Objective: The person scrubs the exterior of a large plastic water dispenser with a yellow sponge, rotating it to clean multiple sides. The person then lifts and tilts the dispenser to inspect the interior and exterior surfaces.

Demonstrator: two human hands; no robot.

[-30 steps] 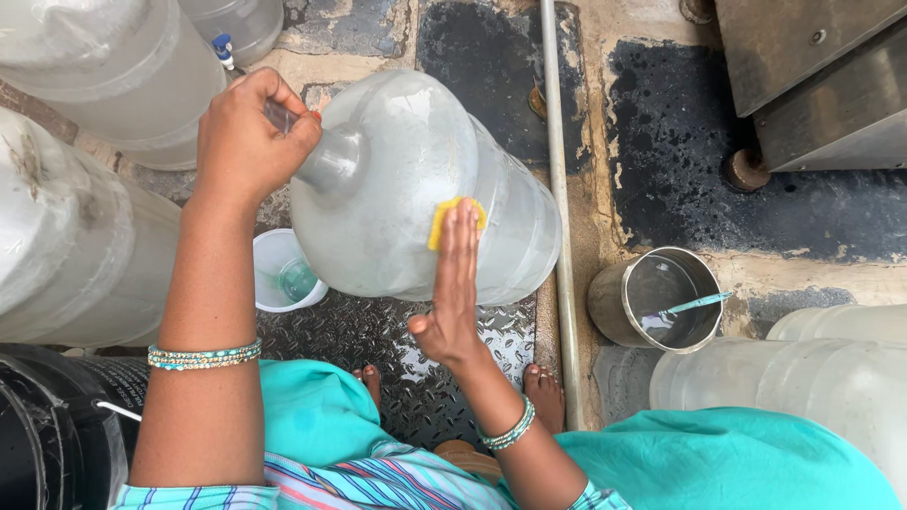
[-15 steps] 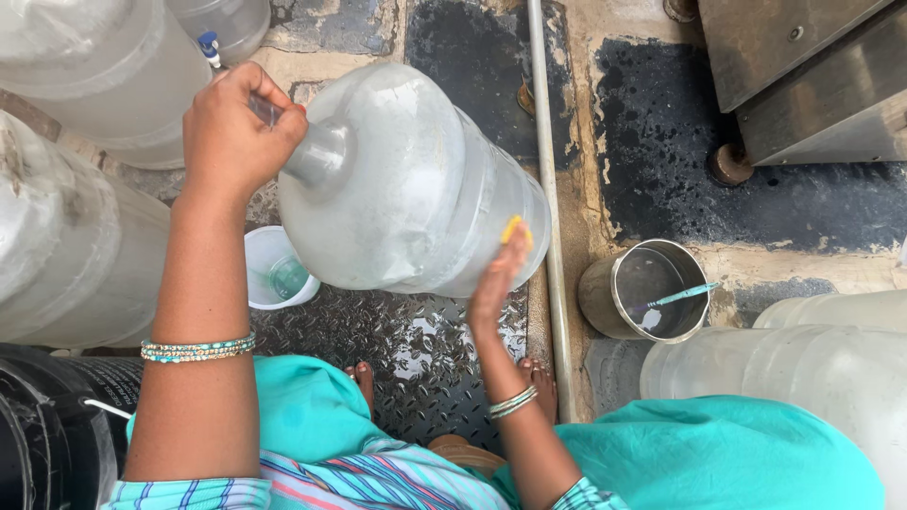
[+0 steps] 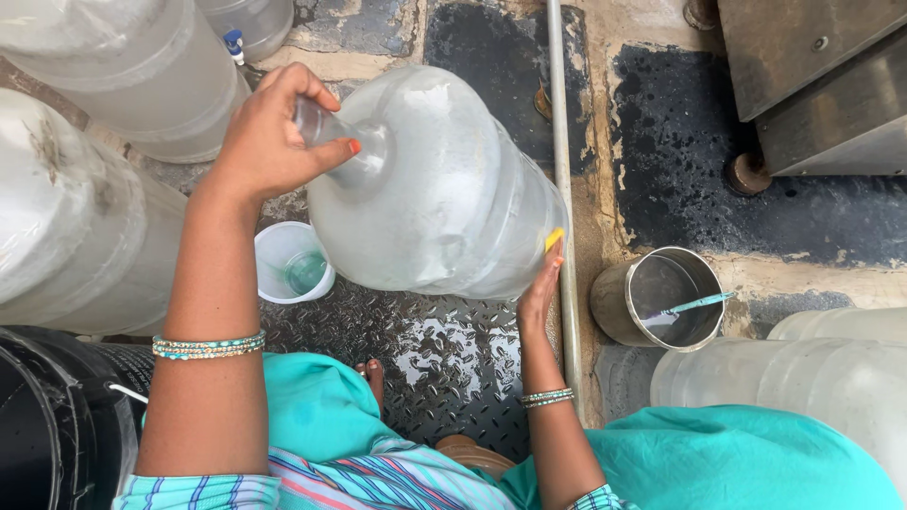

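A large clear plastic water jug (image 3: 444, 189) is held tilted on its side above a wet metal tread plate (image 3: 444, 364). My left hand (image 3: 269, 137) grips the jug's neck at the upper left. My right hand (image 3: 540, 288) presses flat against the jug's lower right side, holding a small yellow scrub pad (image 3: 554, 238) against the plastic. Only the pad's tip shows past my fingers.
A small white cup (image 3: 293, 263) with greenish liquid sits under the jug's neck. A steel pot (image 3: 658, 298) holding a teal toothbrush (image 3: 699, 304) stands at right, beyond a vertical metal pipe (image 3: 559, 113). More large jugs lie at left (image 3: 85, 142) and lower right (image 3: 812, 378). A black tub (image 3: 57, 425) sits lower left.
My right hand with the yellow pad has slid from the middle of the jug's side down and to the right edge. The jug has shifted slightly; my left hand keeps its grip.
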